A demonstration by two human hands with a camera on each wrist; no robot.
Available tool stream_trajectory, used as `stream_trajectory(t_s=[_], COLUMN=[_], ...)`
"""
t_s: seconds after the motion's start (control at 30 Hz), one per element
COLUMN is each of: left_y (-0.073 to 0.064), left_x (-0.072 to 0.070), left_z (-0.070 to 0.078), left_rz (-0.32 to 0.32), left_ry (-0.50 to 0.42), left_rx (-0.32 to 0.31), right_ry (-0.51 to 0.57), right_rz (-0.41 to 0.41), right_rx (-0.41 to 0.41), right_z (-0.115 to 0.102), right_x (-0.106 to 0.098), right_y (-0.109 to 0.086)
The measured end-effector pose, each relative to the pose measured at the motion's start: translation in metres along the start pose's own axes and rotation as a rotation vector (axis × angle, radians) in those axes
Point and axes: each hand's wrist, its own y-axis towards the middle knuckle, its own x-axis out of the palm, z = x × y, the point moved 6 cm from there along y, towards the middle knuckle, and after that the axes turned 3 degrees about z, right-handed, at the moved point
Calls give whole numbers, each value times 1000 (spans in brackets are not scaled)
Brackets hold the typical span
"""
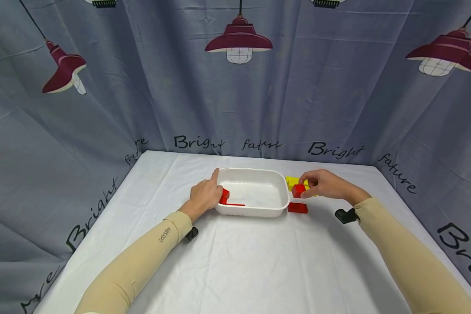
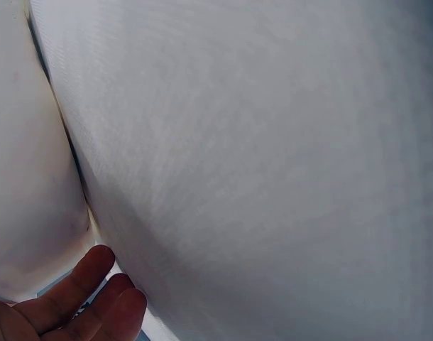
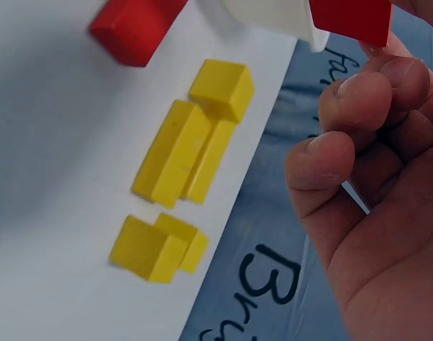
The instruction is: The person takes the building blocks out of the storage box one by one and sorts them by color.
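A white plastic tub (image 1: 255,211) sits on the table, with my left hand (image 1: 206,194) gripping its left side. The index finger stretches along the rim and the thumb lies at the near part. In the left wrist view the other fingers (image 2: 96,266) are at the tub's outer wall. Inside the tub are a red block (image 1: 225,195) and a thin red strip (image 1: 235,205), partly hidden by the hand and front wall. To the right of the tub my right hand (image 1: 325,185) pinches a red block (image 1: 298,191) between thumb and fingers.
Another red block (image 1: 297,208) lies beside the tub's right front corner. Several yellow blocks (image 3: 170,153) are grouped on the white tablecloth (image 1: 259,261), below the right hand. A grey curtain (image 1: 235,100) hangs behind the table and along its sides.
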Motion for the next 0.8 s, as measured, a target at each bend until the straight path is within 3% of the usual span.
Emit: stream_trajectory(t_s=[0.8], left_y=[-1], left_x=[-1], left_z=[1], left_rz=[-1], left_ry=[-8], left_rx=[-13], right_ry=[35], right_rz=[15], right_rx=[95], right_z=[59], right_x=[5], right_y=[-23])
